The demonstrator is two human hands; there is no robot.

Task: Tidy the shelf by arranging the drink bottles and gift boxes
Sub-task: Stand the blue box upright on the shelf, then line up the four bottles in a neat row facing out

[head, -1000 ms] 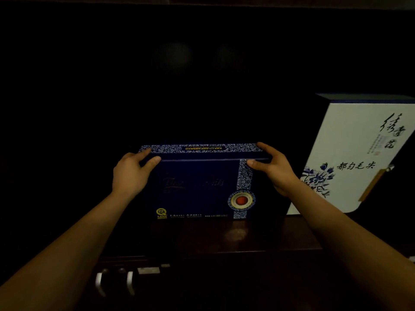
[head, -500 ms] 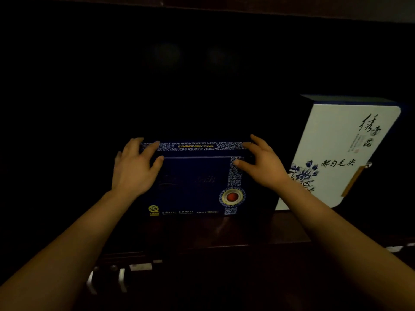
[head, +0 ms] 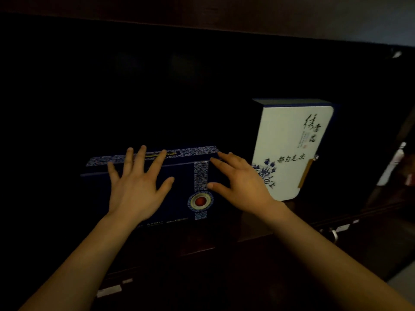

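Observation:
A dark blue gift box (head: 179,185) with a patterned band and a red round emblem stands upright on the dark shelf (head: 224,234). My left hand (head: 137,185) lies flat against its front face, fingers spread, with the fingertips over the top edge. My right hand (head: 242,182) rests with spread fingers at the box's right side near the patterned band. Neither hand grips the box. To the right stands a white gift box (head: 289,149) with blue flowers and black calligraphy, upright and apart from my hands.
The shelf's back is very dark and nothing shows there. A wooden board (head: 224,16) runs above. Pale labels (head: 112,288) and metal handles (head: 334,234) sit on the cabinet front below. Dim objects (head: 393,167) stand at the far right.
Both hands let go of the blue box's upper corners and now lie open against its front. The view has shifted, so both boxes appear further left.

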